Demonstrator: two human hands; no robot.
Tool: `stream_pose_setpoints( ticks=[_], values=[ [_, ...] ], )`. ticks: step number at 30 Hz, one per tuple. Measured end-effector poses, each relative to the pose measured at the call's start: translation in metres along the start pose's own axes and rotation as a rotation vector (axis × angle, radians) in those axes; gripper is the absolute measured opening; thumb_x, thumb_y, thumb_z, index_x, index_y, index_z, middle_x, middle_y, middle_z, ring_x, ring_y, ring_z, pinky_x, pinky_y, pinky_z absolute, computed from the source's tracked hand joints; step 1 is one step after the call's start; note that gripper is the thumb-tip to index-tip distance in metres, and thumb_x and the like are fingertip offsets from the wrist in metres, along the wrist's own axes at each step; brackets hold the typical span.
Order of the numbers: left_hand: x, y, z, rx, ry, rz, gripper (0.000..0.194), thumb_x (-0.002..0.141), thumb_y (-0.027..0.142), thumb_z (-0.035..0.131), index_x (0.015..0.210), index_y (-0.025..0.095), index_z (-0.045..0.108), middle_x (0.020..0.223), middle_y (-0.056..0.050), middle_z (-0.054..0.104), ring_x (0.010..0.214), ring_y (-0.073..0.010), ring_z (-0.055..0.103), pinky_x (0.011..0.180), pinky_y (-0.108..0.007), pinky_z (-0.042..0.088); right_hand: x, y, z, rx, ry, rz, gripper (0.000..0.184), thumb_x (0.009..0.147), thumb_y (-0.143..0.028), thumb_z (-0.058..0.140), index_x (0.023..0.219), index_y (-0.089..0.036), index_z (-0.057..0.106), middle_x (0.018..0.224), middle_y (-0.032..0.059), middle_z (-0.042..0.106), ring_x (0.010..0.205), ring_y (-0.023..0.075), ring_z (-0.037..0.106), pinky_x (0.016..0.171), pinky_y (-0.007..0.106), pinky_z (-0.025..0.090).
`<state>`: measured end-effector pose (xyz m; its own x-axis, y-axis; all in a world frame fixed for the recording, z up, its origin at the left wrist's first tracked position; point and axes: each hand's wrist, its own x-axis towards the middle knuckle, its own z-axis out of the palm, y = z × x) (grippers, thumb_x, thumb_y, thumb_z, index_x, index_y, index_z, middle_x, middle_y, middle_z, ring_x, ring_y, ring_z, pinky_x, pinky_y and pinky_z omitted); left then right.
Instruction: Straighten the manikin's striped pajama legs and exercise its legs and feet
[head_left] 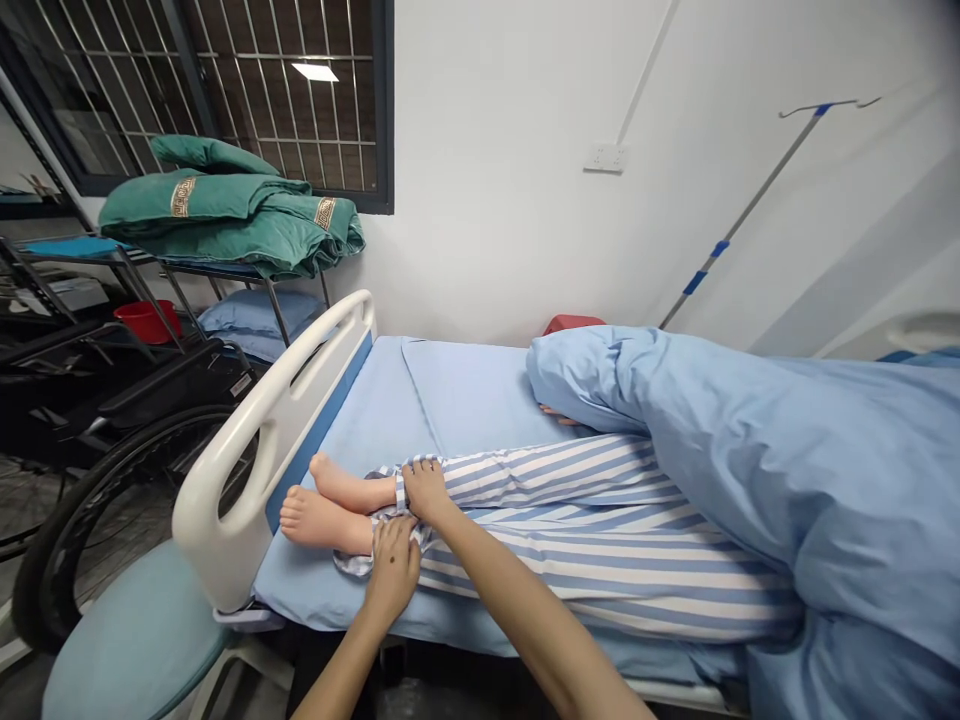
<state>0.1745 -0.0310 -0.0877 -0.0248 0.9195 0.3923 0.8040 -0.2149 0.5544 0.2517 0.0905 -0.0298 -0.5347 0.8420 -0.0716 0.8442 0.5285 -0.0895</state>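
A figure in blue-and-white striped trousers (585,530) lies on a hospital bed (442,400), bare feet (330,505) toward the white footboard (255,440). My left hand (391,572) lies on the near trouser cuff, fingers curled over the fabric at the ankle. My right hand (424,490) grips the cuff of the far leg. A light blue quilt (750,450) covers the body from the thighs up.
A wheelchair (112,470) stands left of the footboard, and a blue stool seat (127,640) sits at the bed's near corner. Green folded blankets (232,210) lie on a rack by the window. An IV pole (750,205) leans along the wall.
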Motion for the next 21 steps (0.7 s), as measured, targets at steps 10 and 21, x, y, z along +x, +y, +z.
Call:
stream_pose_setpoints(
  ticks=[10, 21],
  values=[
    [0.023, 0.024, -0.008, -0.777, 0.311, -0.62, 0.023, 0.069, 0.023, 0.05, 0.091, 0.022, 0.054, 0.1, -0.007, 0.057, 0.102, -0.0225, 0.054, 0.096, -0.045, 0.041, 0.028, -0.03, -0.046, 0.274, 0.05, -0.219, 0.047, 0.08, -0.018, 0.041, 0.127, -0.016, 0.045, 0.124, 0.0049, 0.057, 0.113, 0.0127, 0.052, 0.094, 0.022, 0.039],
    [0.103, -0.034, -0.021, -1.153, 0.203, -0.989, 0.019, 0.068, 0.035, 0.036, 0.061, 0.021, 0.047, 0.062, -0.006, 0.053, 0.072, -0.0232, 0.058, 0.063, -0.042, 0.049, 0.065, -0.052, 0.011, 0.273, -0.224, -0.079, 0.02, 0.045, -0.008, 0.068, 0.054, -0.017, 0.054, 0.065, 0.0031, 0.064, 0.068, 0.0211, 0.062, 0.071, 0.038, 0.05]
  ],
)
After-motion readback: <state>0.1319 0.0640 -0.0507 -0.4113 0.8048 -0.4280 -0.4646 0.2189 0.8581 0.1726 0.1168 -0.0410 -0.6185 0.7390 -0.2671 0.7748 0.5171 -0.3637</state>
